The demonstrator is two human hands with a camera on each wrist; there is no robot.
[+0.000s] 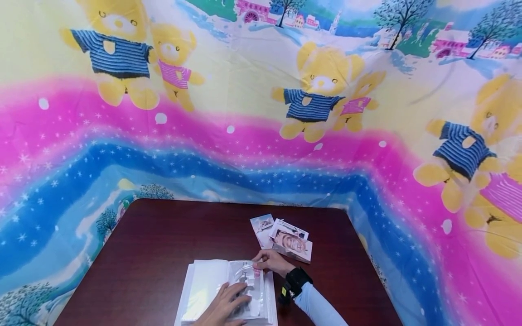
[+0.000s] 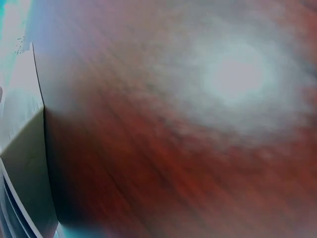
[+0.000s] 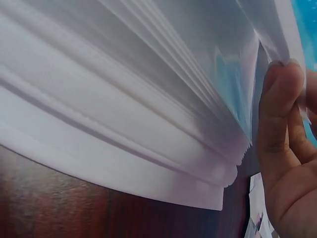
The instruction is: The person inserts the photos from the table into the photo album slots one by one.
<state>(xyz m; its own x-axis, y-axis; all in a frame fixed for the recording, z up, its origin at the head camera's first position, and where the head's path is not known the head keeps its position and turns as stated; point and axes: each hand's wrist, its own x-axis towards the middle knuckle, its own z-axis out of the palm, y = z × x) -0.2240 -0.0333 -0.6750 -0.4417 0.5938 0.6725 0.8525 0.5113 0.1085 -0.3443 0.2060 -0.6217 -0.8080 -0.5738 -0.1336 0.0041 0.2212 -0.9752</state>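
An open white photo album (image 1: 209, 283) with clear-sleeved pages lies at the table's near edge. On its right-hand page, a picture (image 1: 256, 290) shows under glossy plastic. My left hand (image 1: 226, 302) rests on that page with its fingers spread and fairly straight. At the page's upper right corner, my right hand (image 1: 272, 262) pinches a thin sheet between thumb and fingers. The right wrist view shows the pinched sheet (image 3: 277, 34) lifted from the stacked album pages (image 3: 129, 94); whether it is sleeve alone or photo too, I cannot tell. My left hand is outside the left wrist view.
Several loose photos (image 1: 293, 244) overlap on the dark wooden table (image 1: 183, 231), beyond my right hand. A patterned cloth (image 1: 236, 154) with bears hangs behind and beside the table. A black strap (image 1: 299, 278) circles my right wrist.
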